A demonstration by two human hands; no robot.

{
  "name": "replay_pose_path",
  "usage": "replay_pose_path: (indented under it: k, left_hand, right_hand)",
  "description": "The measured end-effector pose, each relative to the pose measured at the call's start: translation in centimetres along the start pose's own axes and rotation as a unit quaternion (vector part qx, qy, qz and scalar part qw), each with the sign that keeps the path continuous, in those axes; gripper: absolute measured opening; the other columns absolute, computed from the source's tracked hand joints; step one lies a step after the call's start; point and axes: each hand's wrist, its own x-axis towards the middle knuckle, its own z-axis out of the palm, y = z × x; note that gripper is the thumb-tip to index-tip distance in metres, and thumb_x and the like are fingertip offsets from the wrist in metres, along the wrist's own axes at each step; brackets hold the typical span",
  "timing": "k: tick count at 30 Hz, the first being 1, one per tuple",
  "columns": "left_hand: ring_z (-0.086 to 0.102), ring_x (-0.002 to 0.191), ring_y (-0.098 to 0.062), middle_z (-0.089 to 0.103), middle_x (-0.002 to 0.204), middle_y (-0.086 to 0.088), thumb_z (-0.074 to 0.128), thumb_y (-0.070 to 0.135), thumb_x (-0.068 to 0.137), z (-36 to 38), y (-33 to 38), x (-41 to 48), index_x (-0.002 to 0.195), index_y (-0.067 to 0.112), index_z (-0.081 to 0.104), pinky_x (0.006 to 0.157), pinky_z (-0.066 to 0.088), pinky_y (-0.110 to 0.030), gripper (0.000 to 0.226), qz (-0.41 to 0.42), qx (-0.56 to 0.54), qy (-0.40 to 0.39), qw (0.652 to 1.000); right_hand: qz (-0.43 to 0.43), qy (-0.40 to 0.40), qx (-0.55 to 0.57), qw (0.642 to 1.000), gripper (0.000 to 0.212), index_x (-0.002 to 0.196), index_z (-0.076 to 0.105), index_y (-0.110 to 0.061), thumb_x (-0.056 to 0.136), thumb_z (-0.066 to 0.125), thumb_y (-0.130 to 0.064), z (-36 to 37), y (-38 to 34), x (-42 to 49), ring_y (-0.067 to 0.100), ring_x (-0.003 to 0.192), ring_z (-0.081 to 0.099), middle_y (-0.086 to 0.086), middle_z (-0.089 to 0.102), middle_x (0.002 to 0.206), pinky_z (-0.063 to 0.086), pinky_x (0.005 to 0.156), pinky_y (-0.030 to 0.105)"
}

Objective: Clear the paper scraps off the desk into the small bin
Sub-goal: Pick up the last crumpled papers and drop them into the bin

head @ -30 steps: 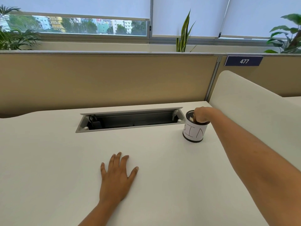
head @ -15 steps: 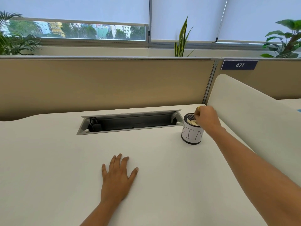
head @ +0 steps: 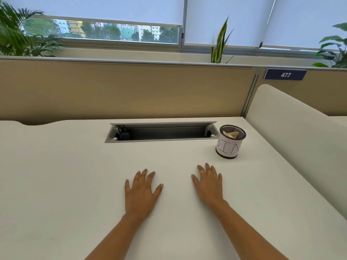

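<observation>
Both hands flat, palms down on the desk (head: 65, 184), lower centre of frame, fingers spread, holding nothing. Left hand (head: 141, 192) and right hand (head: 208, 186) sit side by side, apart. Small bin (head: 230, 141) stands upright, upper right of the right hand, not touching it. Paper scraps (head: 232, 134) visible inside the bin.

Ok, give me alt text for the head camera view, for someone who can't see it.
Both hands, left hand and right hand, lie flat and empty on a white desk. Beyond the right hand stands a small mesh bin with paper scraps inside, beside an open cable tray.
</observation>
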Motion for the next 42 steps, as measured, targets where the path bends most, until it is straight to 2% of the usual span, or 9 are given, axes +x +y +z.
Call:
replay_pose_path:
  k: [3, 7, 12, 17, 29, 37, 42]
  left_hand:
    - [0.006, 0.146, -0.010, 0.013, 0.157, 0.008, 0.028, 0.059, 0.090, -0.6, -1.6, -1.5, 0.143, 0.036, 0.021, 0.119, 0.004, -0.043, 0.057, -0.010, -0.003, -0.005, 1.000]
    - [0.004, 0.146, -0.009, 0.010, 0.158, 0.008, 0.028, 0.059, 0.090, -1.9, -4.2, -4.2, 0.143, 0.037, 0.019, 0.119, 0.002, -0.043, 0.058, -0.029, -0.005, -0.003, 1.000]
    - [0.002, 0.146, -0.009, 0.007, 0.158, 0.008, 0.026, 0.062, 0.089, -3.9, -8.9, -9.6, 0.144, 0.036, 0.016, 0.119, 0.000, -0.043, 0.062, -0.058, 0.006, 0.000, 0.998]
    - [0.000, 0.146, -0.011, 0.006, 0.158, 0.007, 0.027, 0.062, 0.089, -7.0, -15.8, -14.2, 0.145, 0.031, 0.014, 0.118, 0.001, -0.045, 0.066, -0.137, 0.017, 0.016, 0.990]
    - [0.009, 0.146, -0.015, 0.017, 0.157, 0.001, 0.032, 0.060, 0.089, -15.0, -35.1, -21.4, 0.144, 0.026, 0.022, 0.117, 0.011, -0.048, 0.065, -0.303, 0.032, 0.077, 0.949]
    - [0.013, 0.145, -0.020, 0.020, 0.156, -0.003, 0.034, 0.058, 0.090, -18.9, -46.0, -23.3, 0.142, 0.023, 0.026, 0.117, 0.012, -0.050, 0.063, -0.367, 0.041, 0.118, 0.922]
    - [0.013, 0.145, -0.021, 0.020, 0.156, -0.004, 0.033, 0.057, 0.090, -20.8, -51.4, -23.3, 0.143, 0.023, 0.026, 0.116, 0.012, -0.051, 0.063, -0.389, 0.043, 0.120, 0.912]
  right_hand:
    - [-0.015, -0.008, -0.009, 1.000, 0.060, 0.148, 0.019, -0.026, 0.096, 0.025, -0.054, 1.5, -1.6, -2.0, 0.021, 0.148, 0.000, 0.001, 0.007, 0.160, -0.001, 0.118, 0.050]
    - [-0.052, -0.017, -0.011, 0.998, 0.066, 0.148, 0.019, -0.027, 0.092, 0.025, -0.061, 2.7, -4.4, -4.0, 0.021, 0.148, -0.001, 0.001, 0.006, 0.160, -0.001, 0.117, 0.054]
    - [-0.100, -0.050, 0.003, 0.994, 0.072, 0.148, 0.018, -0.028, 0.088, 0.027, -0.067, 4.4, -9.7, -6.8, 0.020, 0.148, -0.003, 0.001, 0.004, 0.160, -0.002, 0.117, 0.053]
    - [-0.173, -0.083, 0.023, 0.981, 0.070, 0.147, 0.020, -0.028, 0.089, 0.030, -0.066, 6.0, -17.0, -10.5, 0.018, 0.148, -0.005, 0.000, 0.002, 0.160, -0.003, 0.117, 0.052]
    - [-0.344, -0.170, 0.009, 0.924, 0.066, 0.146, 0.023, -0.027, 0.091, 0.033, -0.061, 11.0, -37.0, -19.7, 0.017, 0.148, -0.006, -0.002, 0.001, 0.160, -0.001, 0.117, 0.053]
    - [-0.437, -0.220, -0.039, 0.871, 0.066, 0.148, 0.020, -0.023, 0.092, 0.039, -0.054, 14.8, -49.1, -23.7, 0.019, 0.148, -0.003, 0.000, 0.000, 0.160, 0.004, 0.117, 0.054]
    - [-0.478, -0.230, -0.038, 0.847, 0.064, 0.147, 0.020, -0.024, 0.093, 0.044, -0.048, 15.9, -55.7, -25.1, 0.023, 0.147, 0.001, 0.003, 0.002, 0.160, 0.015, 0.117, 0.051]
